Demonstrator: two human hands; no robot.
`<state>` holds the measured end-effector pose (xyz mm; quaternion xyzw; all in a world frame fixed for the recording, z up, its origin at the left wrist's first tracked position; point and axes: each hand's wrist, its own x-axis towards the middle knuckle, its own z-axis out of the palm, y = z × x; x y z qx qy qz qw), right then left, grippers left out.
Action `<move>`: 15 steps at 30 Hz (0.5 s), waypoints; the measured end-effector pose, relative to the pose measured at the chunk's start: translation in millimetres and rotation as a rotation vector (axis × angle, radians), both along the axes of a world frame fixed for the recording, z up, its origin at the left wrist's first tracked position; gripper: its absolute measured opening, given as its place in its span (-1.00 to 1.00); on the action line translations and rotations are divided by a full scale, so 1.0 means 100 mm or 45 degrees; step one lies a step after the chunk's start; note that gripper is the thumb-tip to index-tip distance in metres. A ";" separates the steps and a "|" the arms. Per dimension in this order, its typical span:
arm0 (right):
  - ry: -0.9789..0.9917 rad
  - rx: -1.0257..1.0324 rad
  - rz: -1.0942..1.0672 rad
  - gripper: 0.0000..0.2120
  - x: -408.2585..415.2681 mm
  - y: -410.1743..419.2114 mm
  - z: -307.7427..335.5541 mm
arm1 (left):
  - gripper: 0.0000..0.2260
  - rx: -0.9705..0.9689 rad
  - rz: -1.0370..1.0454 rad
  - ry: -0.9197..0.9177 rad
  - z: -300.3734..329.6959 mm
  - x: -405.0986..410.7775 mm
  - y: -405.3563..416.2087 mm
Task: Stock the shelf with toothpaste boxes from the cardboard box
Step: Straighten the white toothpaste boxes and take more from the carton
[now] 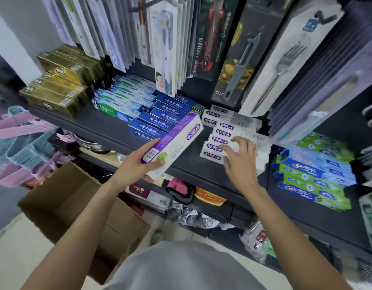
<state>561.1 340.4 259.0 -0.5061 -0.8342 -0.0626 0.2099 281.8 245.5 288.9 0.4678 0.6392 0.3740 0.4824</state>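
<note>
My left hand (136, 164) grips the near end of a white and purple toothpaste box (176, 141), held above the front edge of the dark shelf (109, 126) and pointing toward the back. My right hand (241, 155) rests with spread, relaxed fingers on a row of several matching white and purple boxes (218, 141) lying on the shelf. The open cardboard box (76, 206) stands on the floor at lower left, below my left forearm; its inside is dark.
Blue boxes (160, 118), teal-white boxes (122, 99) and gold boxes (59, 86) fill the shelf's left part. Green and blue boxes (315, 172) sit to the right. Hanging packaged utensils (239, 49) crowd above. Pink and blue hangers (19, 143) hang at left.
</note>
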 end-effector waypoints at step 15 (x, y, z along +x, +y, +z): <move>-0.292 0.020 0.310 -0.22 -0.28 -0.41 0.23 | -0.75 0.283 -0.187 0.102 -0.07 0.21 0.24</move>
